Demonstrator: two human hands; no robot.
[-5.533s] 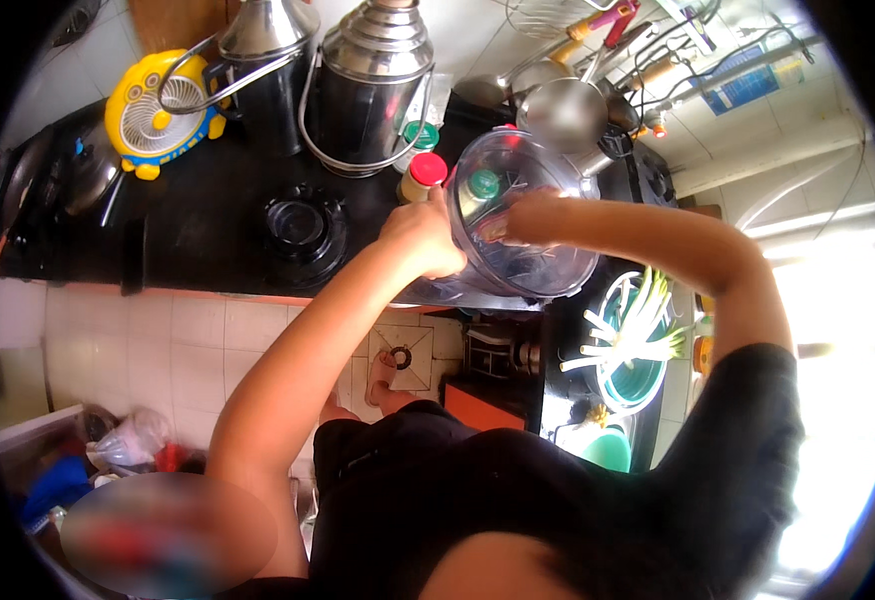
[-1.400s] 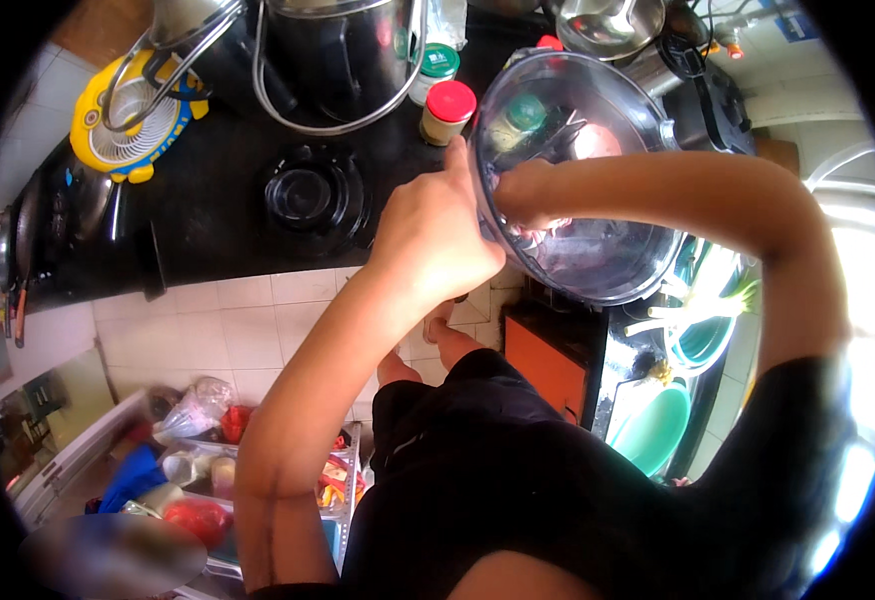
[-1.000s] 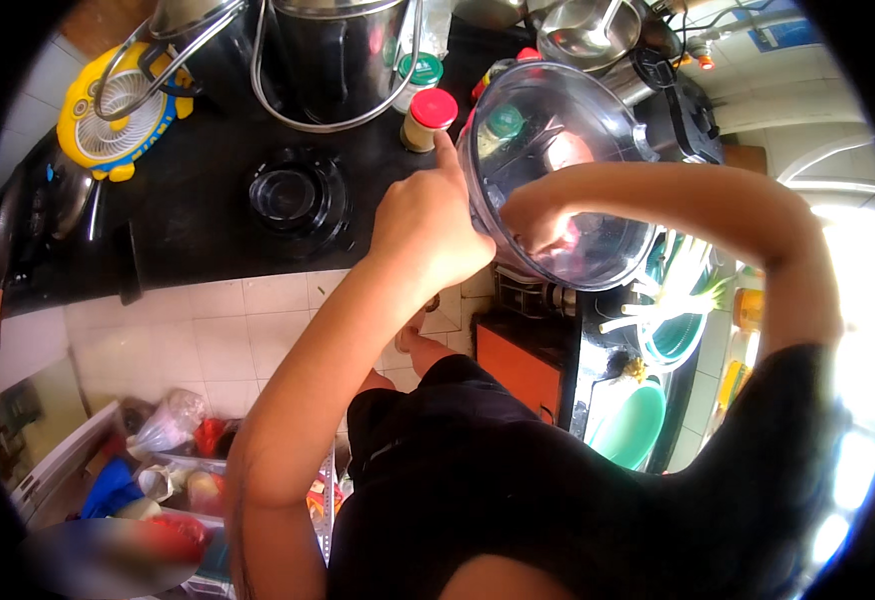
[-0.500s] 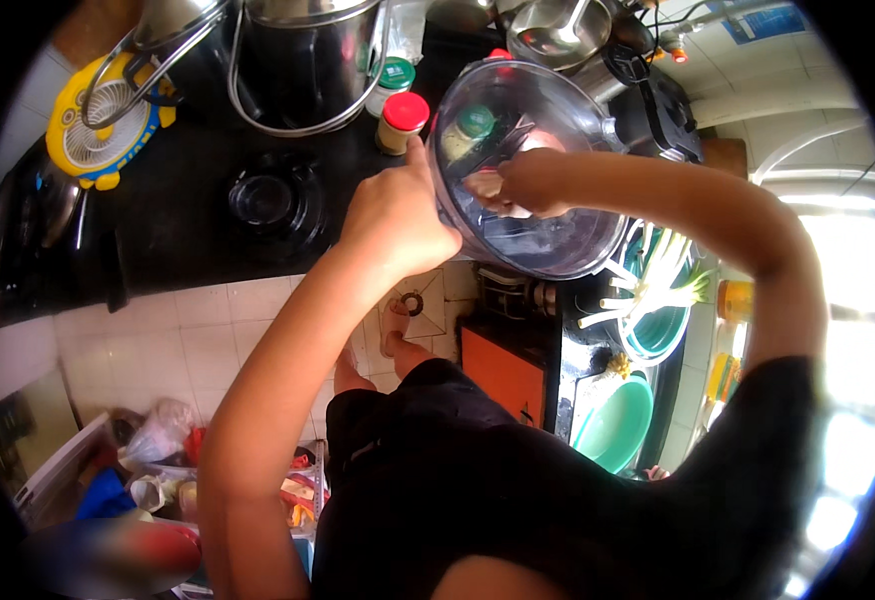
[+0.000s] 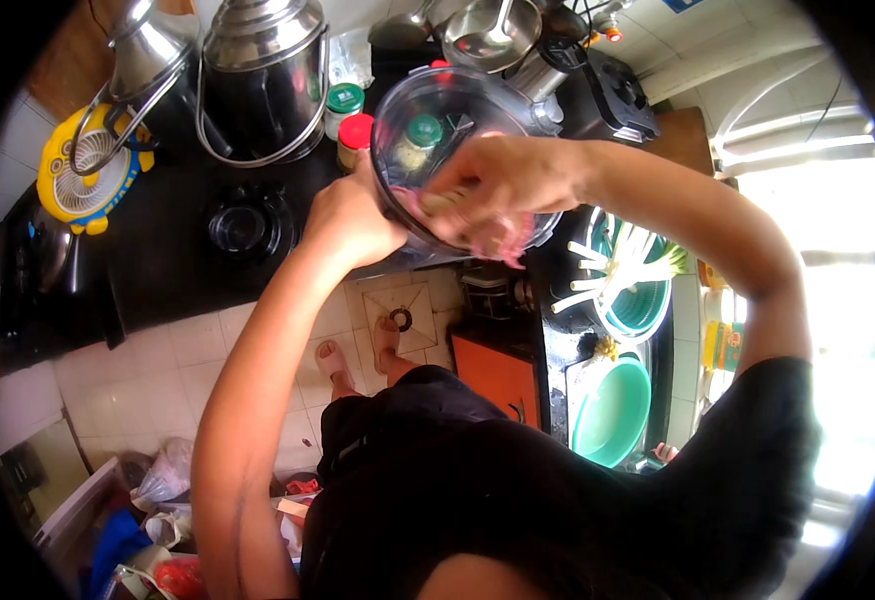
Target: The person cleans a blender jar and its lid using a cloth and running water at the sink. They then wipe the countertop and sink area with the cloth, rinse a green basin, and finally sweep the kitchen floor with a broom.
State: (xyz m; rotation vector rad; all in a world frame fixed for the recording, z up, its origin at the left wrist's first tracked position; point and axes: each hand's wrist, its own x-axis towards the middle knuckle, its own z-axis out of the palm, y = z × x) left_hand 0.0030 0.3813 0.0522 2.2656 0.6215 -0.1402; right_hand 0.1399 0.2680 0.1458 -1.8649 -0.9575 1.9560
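A big clear plastic bowl is tilted over the counter, with my left hand closed on its near left rim. My right hand is at the mouth of the bowl, fingers curled round a clump of pink, stringy stuff that looks like raw meat. Part of this clump hangs below the fingers, over the bowl's near edge. Through the clear wall shows a green-lidded jar. The fingertips of my right hand are partly hidden and slightly blurred.
Red-lidded and green-lidded jars stand left of the bowl, near a tall steel pot and a yellow fan. A steel pan with a ladle lies behind. At right are scallions in a basket and a green basin.
My right hand has lifted from inside the bowl toward its near rim, bringing up the pink clump. My left hand keeps its hold on the rim; the whole view has shifted.
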